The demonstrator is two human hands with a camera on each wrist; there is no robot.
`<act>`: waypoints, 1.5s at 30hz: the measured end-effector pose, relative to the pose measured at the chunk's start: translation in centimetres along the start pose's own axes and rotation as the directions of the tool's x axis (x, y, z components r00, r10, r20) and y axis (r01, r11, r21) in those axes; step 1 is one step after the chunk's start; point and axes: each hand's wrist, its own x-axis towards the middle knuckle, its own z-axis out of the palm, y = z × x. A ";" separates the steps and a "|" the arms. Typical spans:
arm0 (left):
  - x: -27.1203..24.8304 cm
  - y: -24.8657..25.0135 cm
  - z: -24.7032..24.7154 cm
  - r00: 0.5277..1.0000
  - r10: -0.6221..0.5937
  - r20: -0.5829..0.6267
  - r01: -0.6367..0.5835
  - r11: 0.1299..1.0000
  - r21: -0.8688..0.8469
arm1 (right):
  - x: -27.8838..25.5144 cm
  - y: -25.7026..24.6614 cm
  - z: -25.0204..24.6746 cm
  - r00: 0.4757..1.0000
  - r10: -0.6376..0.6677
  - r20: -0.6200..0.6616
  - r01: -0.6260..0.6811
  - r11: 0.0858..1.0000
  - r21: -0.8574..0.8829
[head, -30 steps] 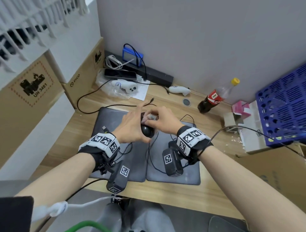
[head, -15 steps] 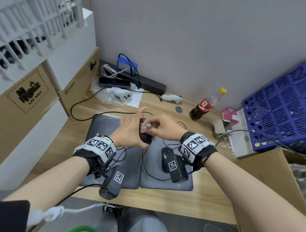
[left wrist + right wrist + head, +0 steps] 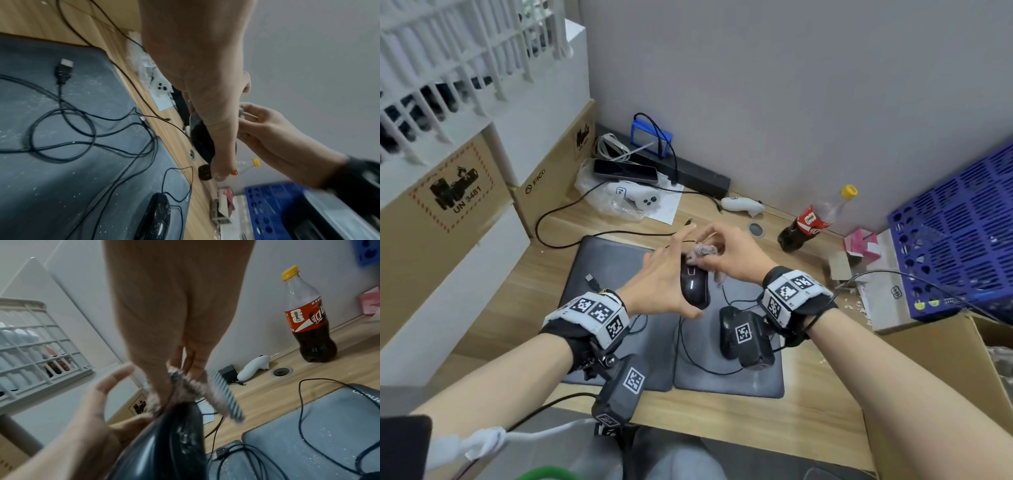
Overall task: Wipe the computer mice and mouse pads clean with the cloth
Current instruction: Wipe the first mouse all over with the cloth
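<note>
— Where's the mouse?
— Raised above the two grey mouse pads (image 3: 729, 359), cradled in the left hand (image 3: 657, 284).
— And the right hand (image 3: 732, 260)?
— Pinching the cloth (image 3: 702, 251) against the black mouse (image 3: 693, 287).

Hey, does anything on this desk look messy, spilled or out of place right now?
Yes. White specks dust both grey mouse pads and the second mouse lying there, and white crumbs are scattered on the desk beside the blue crate.

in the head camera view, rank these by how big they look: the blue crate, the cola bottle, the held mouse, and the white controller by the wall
1. blue crate
2. cola bottle
3. held mouse, though nearer the camera, so its place against the bottle is unsure
4. white controller
</note>
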 end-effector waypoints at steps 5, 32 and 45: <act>0.2 0.7 0.0 0.999 0.051 0.012 -0.051 0.999 0.012 | 0.2 -0.7 1.2 0.994 -0.036 -0.100 0.029 0.997 -0.071; -0.6 0.9 -0.2 0.995 -0.059 0.077 0.066 0.994 -0.090 | -3.1 -1.1 0.6 0.986 -0.105 0.129 0.122 0.983 -0.136; -0.2 1.6 -0.8 0.993 0.011 0.117 -0.009 1.000 -0.012 | -2.7 -0.9 -0.4 0.990 -0.046 0.134 0.078 0.967 -0.243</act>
